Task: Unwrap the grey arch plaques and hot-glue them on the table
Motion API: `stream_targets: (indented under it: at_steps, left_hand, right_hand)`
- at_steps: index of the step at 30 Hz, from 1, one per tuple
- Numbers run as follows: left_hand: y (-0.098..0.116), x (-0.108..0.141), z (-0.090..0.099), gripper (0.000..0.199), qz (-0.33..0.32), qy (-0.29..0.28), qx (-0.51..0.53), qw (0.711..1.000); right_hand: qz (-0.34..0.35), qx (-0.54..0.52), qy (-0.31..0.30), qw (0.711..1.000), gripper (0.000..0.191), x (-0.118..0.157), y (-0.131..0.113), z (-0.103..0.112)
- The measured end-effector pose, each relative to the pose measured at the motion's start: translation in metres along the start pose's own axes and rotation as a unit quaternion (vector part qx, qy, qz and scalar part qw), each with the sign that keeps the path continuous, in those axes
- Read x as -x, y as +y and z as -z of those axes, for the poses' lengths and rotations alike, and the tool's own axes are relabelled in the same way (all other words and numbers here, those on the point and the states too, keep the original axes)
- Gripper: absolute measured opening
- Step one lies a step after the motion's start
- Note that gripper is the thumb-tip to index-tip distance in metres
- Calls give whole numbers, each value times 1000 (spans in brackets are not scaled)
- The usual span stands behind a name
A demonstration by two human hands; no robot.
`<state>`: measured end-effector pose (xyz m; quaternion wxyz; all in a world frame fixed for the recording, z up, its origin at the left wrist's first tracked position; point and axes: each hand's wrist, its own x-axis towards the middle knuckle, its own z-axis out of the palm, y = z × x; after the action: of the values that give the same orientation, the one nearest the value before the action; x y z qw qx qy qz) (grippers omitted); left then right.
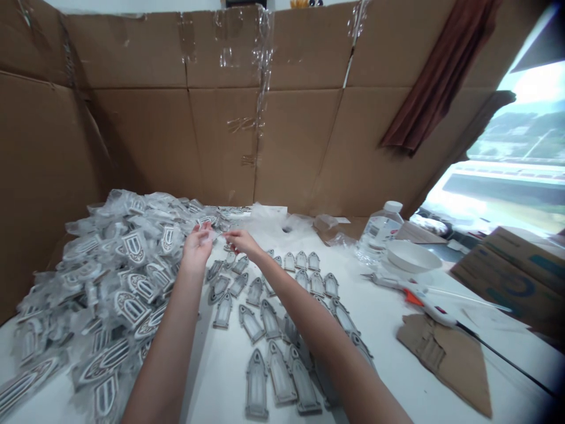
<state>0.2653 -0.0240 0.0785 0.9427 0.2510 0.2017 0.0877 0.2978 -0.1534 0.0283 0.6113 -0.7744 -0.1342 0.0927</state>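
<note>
My left hand (198, 242) is raised at the near right side of the heap, palm turned up and fingers curled around something small and pale that I cannot make out. Close to its right, my right hand (242, 242) pinches with thumb and fingertips; a thin bit seems to stretch between the two hands, too small to name. Beside the left forearm lies a big heap of window-shaped pieces in clear plastic bags (133, 247). Below the hands, bare grey arched window-shaped pieces (256, 383) lie in loose rows, some hidden behind my right forearm.
A glue gun (435, 309) with a black cord lies at right beside torn cardboard (445, 359). Behind it stand a white bowl (415, 257) and a clear bottle (383, 227). Cardboard walls (220, 141) enclose the white table's back and left. A brown cloth (441, 76) hangs upper right.
</note>
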Motion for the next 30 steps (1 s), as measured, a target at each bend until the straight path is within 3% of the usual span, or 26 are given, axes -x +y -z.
stream_targets:
  at_steps: [8, 15, 24, 27, 30]
  left_hand:
    - [-2, 2, 0, 35, 4, -6, -4, 1000]
    - [-2, 4, -3, 35, 10, -6, -2, 1000]
    - [-4, 3, -1, 32, 13, -18, -3, 1000]
    - [-5, 3, -1, 33, 15, -18, -6, 1000]
    - [-5, 3, -1, 34, 20, -23, -12, 999]
  right_hand:
    - [-4, 132, -126, 983, 16, -16, 24, -17]
    - [-27, 200, -165, 966, 22, -29, 21, -30]
    - [14, 222, -89, 971, 14, -18, 27, -46]
    - [21, 177, -51, 983, 21, -14, 22, -41]
    - [7, 98, -1, 995, 15, -10, 13, -30]
